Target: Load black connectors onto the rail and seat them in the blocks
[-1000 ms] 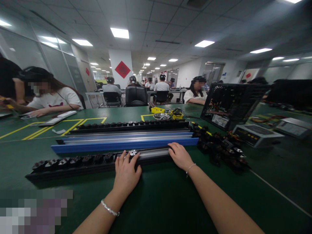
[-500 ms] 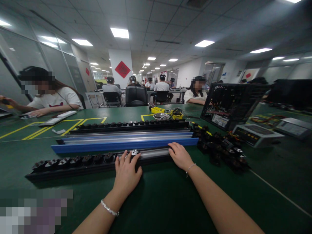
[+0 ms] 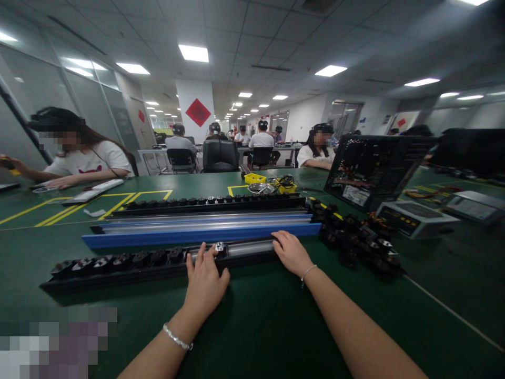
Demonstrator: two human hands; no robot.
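A long black rail (image 3: pixel 126 278) with a bright metal inner channel lies crosswise on the table. Small black modules (image 3: pixel 141 258) sit in a row along its left part. One module with a white-and-silver top (image 3: pixel 220 246) stands separately in the channel, right by the fingertips of my left hand (image 3: pixel 208 281). That hand has spread fingers reaching over the rail, with nothing visibly gripped. My right hand (image 3: pixel 292 253) holds the rail's right end, fingers bent over its edge; the underside of the grip is hidden.
Behind the rail lie a blue-edged strip (image 3: pixel 197 235) and another filled black rail (image 3: pixel 213 202). Loose black modules (image 3: pixel 355 239) are heaped at right, near a power supply box (image 3: pixel 418 218) and an open computer case (image 3: pixel 379 168). Yellow trays (image 3: pixel 255 179) stand farther back. Other people sit around.
My left hand's fingers have bent and drawn slightly back from the white-topped module, which now shows more fully and sits a touch farther right. My right hand stays at the rail's end.
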